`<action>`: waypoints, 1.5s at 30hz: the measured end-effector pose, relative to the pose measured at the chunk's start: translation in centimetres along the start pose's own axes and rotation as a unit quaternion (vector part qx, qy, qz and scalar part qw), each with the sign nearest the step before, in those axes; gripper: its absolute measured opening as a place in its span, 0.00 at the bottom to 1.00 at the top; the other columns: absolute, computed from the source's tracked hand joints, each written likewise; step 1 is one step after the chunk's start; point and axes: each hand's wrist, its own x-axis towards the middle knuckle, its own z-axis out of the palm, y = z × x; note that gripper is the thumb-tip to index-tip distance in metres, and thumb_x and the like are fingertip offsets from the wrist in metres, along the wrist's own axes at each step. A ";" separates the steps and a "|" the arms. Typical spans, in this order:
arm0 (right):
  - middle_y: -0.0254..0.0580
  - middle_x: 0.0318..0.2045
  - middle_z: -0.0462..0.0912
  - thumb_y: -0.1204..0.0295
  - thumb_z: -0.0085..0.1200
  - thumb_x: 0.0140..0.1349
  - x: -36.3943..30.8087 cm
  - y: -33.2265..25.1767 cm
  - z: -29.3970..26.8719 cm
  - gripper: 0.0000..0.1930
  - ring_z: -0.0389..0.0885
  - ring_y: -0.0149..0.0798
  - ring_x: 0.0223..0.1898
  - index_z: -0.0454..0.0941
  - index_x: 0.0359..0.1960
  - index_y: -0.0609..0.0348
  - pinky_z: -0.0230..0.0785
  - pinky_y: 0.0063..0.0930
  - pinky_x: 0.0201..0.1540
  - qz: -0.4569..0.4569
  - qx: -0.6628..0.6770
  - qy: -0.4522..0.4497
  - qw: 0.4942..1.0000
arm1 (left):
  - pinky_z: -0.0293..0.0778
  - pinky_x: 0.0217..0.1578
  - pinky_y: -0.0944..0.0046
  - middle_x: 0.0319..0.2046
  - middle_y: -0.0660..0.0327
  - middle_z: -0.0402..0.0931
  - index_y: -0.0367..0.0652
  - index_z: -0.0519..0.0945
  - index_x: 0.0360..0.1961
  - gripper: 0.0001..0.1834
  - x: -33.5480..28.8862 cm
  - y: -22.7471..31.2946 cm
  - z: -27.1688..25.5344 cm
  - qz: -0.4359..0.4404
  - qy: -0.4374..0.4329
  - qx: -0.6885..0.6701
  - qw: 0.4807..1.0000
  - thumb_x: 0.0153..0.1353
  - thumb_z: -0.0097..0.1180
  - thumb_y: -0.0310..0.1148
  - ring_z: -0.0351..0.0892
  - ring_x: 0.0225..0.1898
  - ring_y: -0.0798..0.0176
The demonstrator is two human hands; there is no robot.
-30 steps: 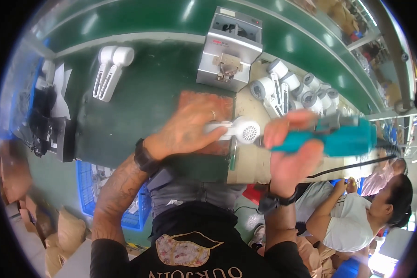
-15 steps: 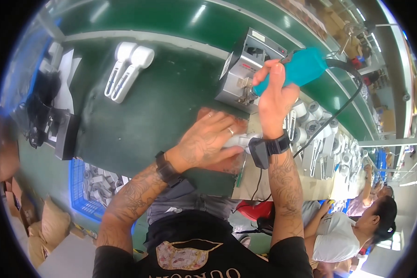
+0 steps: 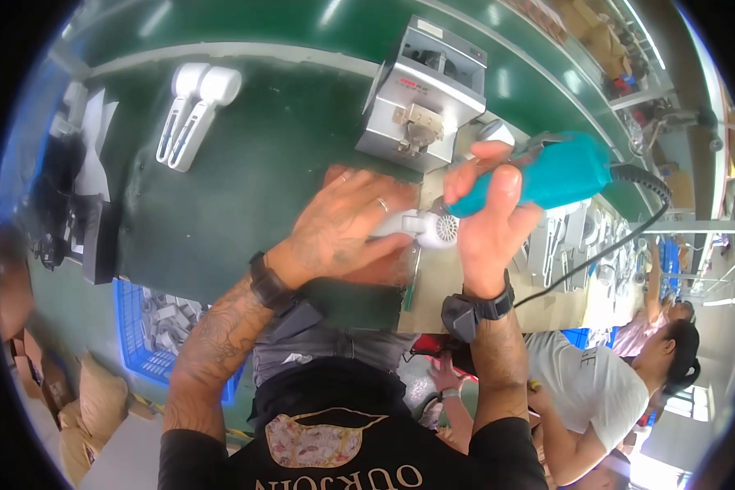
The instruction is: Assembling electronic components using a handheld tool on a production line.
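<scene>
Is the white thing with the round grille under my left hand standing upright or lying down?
Lying down: the white device stretches sideways under your left hand, its round grille visible from above.

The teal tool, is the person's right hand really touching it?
Touching. The head view shows the right hand gripping the teal tool, its thumb lying against the casing and fingers around the far side.

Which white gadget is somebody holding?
The white gadget in the left hand, near the teal tool; the pair farther left and pile at right lie unheld.
</scene>
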 end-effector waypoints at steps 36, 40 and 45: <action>0.38 0.23 0.77 0.60 0.51 0.76 6.2 3.8 3.5 0.17 0.77 0.33 0.25 0.75 0.42 0.65 0.69 0.28 0.30 -0.088 0.004 -0.018 0.996 | 0.73 0.53 0.51 0.46 0.58 0.79 0.45 0.81 0.51 0.21 -0.3 0.3 -0.2 0.015 -0.002 0.047 0.999 0.59 0.67 0.43 0.75 0.50 0.49; 0.38 0.23 0.76 0.61 0.49 0.76 6.0 3.6 3.1 0.16 0.76 0.33 0.25 0.75 0.42 0.64 0.69 0.28 0.30 -0.038 0.006 -0.030 0.999 | 0.73 0.54 0.50 0.47 0.58 0.79 0.46 0.81 0.52 0.22 -0.1 0.5 -0.1 0.020 -0.006 0.044 0.999 0.60 0.66 0.44 0.75 0.50 0.49; 0.38 0.23 0.75 0.61 0.46 0.78 2.5 0.8 2.9 0.17 0.75 0.33 0.25 0.75 0.45 0.66 0.68 0.29 0.30 0.011 -0.033 -0.031 0.999 | 0.72 0.52 0.50 0.47 0.58 0.79 0.46 0.81 0.52 0.20 -0.7 0.2 -0.3 0.000 -0.001 0.047 0.999 0.61 0.64 0.41 0.75 0.49 0.49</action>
